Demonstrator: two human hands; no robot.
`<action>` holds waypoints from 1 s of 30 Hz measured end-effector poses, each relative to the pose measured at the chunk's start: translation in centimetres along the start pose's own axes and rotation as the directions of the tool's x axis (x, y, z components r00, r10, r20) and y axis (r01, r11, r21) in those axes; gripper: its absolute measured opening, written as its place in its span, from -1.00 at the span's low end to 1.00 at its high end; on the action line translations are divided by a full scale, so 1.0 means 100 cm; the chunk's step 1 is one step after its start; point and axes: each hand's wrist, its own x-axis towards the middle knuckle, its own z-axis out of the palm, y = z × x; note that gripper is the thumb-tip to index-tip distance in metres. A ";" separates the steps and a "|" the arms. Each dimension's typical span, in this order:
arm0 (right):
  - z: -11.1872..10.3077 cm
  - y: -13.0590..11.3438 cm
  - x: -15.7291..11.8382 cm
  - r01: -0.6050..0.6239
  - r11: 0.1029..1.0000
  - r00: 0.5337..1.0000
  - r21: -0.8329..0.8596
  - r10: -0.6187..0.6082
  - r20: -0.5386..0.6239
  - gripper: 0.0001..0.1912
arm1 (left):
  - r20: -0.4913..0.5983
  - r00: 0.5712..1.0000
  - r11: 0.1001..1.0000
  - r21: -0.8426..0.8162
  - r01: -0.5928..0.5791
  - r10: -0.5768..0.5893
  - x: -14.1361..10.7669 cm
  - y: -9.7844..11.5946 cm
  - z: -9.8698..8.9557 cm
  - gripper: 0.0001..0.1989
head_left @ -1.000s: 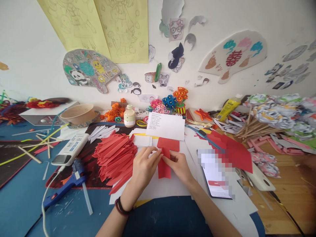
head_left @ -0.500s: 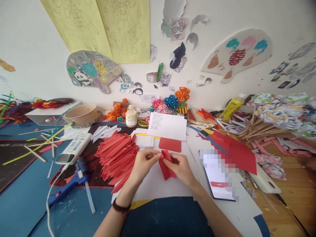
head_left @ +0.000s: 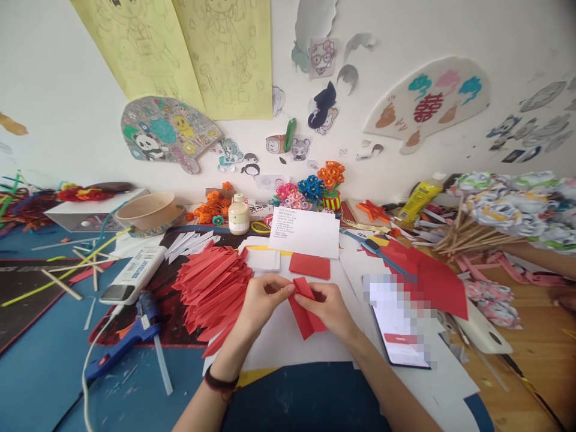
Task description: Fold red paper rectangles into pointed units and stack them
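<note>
A folded red paper (head_left: 305,317) is held up between both hands over white sheets. My left hand (head_left: 265,300) pinches its upper left edge between thumb and fingers. My right hand (head_left: 332,307) grips its right side, the thumb lying on the front face. Just behind them a small stack of red paper (head_left: 309,265) lies flat, beside a stack of white cards (head_left: 263,260). To the left of my left hand sits a large pile of folded red papers (head_left: 211,288). A sheet with handwriting (head_left: 305,231) stands behind the stacks.
On the left are a blue glue gun (head_left: 126,345), a white device (head_left: 135,273) with a cable and a bowl (head_left: 146,211). A phone (head_left: 398,327) and red sheets (head_left: 441,285) lie right. Another person's arm (head_left: 540,258) shows at the right edge.
The red paper has tilted and its lower end has moved slightly down and right, with its folds more spread. Another person's arm has come further into view at the right.
</note>
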 end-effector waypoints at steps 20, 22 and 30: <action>0.001 -0.001 -0.003 -0.064 0.998 0.998 0.018 0.064 0.022 -0.68 | 0.059 0.998 0.992 0.117 -0.042 0.035 -0.001 0.008 -0.003 -0.75; 0.001 0.000 -0.004 -0.059 0.998 0.998 0.015 0.059 0.022 -0.67 | 0.068 0.997 0.989 0.140 -0.053 0.044 -0.002 0.008 -0.003 -0.77; 0.002 0.003 -0.003 -0.035 0.999 0.999 -0.013 0.035 0.015 -0.60 | 0.036 0.958 0.911 0.301 -0.282 0.285 -0.006 0.007 0.003 -0.84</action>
